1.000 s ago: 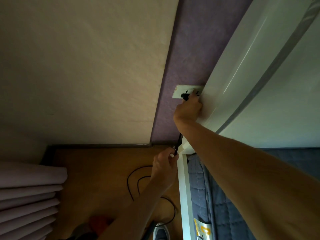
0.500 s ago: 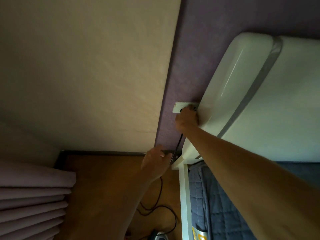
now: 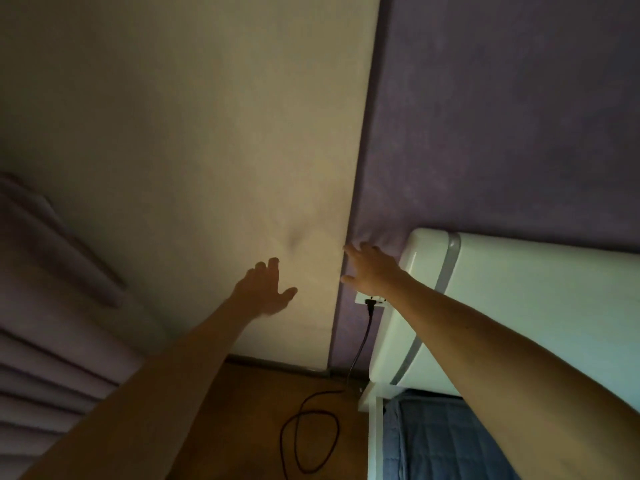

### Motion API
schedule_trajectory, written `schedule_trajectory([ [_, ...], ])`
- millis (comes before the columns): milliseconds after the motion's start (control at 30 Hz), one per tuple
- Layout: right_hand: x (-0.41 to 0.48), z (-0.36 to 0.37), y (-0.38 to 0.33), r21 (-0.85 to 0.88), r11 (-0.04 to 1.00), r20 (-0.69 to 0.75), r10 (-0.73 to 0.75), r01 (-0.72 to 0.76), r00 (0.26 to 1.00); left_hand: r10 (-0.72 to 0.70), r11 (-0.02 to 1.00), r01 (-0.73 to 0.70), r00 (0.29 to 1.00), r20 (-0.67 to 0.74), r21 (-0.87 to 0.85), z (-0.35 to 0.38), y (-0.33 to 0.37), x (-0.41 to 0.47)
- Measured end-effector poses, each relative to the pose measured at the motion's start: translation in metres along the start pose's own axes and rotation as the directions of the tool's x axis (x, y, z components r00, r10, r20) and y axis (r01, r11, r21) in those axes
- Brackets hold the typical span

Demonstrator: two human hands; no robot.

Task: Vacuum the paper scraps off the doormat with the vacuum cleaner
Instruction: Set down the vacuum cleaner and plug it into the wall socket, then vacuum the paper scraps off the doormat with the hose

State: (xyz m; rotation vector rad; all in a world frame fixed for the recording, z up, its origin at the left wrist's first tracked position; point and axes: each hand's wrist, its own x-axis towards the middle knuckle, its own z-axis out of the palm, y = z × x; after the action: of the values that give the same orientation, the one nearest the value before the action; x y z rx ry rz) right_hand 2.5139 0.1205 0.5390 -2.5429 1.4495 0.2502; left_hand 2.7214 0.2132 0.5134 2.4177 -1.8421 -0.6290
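The black plug (image 3: 370, 304) of the vacuum's power cord (image 3: 361, 342) is sitting pushed into a white wall socket (image 3: 361, 299), low on the purple wall (image 3: 485, 133). The thin black cord is hanging down from it along the wall, just beside the white bed end (image 3: 519, 306), and is reaching the wooden floor (image 3: 249, 410). There it is lying slack in a loose loop and running out past the bottom edge of the view.

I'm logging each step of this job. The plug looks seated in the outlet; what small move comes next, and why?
Probably lower both hands and follow the cord down toward the vacuum, which is out of view. The plug sits in the outlet, and the left hand and right hand are open, holding nothing.
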Motion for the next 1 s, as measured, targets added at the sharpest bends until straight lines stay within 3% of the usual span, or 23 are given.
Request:
schedule_trajectory([
  [200, -0.043, -0.061, -0.034, -0.028, 0.998, -0.067, -0.053, 0.052, 0.996, -0.001, 0.991, 0.019, 0.991, -0.136, 0.13, -0.08, -0.013, -0.056],
  [433, -0.09, -0.087, -0.087, -0.09, 0.99, -0.066, -0.119, 0.112, 0.991, -0.047, 0.974, 0.093, 0.975, -0.219, 0.208, -0.12, -0.064, -0.143],
  [1000, -0.249, -0.023, -0.301, -0.162, 0.921, 0.002, -0.358, 0.354, 0.934, -0.285, 0.928, 0.333, 0.924, -0.256, 0.169, -0.072, -0.226, -0.444],
])
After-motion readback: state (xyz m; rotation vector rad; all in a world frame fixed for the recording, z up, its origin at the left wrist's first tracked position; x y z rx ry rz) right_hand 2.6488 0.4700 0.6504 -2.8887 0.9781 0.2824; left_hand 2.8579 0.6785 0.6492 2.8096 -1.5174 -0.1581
